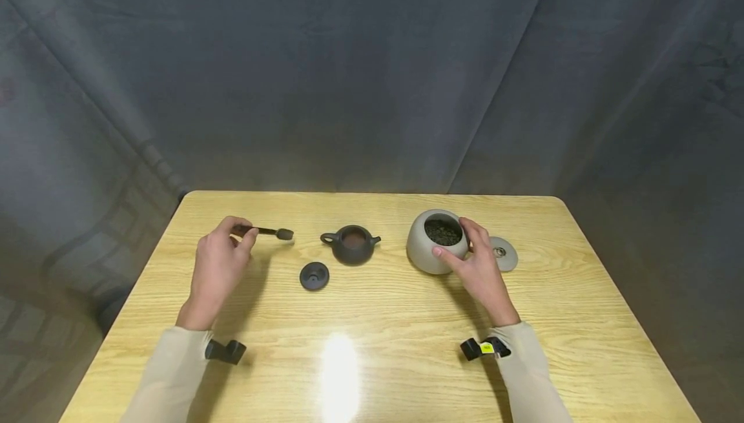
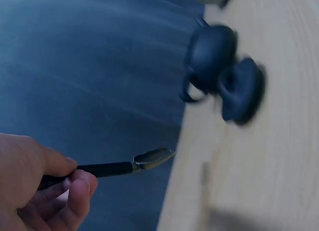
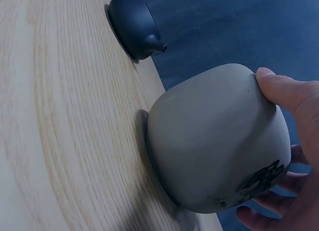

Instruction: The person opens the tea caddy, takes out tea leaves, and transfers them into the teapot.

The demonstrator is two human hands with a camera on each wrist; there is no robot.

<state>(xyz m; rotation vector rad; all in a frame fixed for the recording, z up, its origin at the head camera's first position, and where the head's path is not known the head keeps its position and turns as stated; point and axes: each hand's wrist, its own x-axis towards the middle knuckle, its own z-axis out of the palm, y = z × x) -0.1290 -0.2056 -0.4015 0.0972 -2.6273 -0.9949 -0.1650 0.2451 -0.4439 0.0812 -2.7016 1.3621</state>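
wooden table point(image 1: 401, 339): left hand point(image 1: 219, 267) pinches scoop point(image 2: 107, 169), its head projecting beyond the grip; right hand point(image 1: 481, 268) grips jar point(image 1: 423, 252) at right side.

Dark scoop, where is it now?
In the head view, the dark scoop is at left, pinched in the left hand, left of the teapot.

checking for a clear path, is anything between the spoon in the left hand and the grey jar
Yes: in the head view, the dark teapot stands between the spoon and the grey jar. The dark lid lies nearer the person, off that line.
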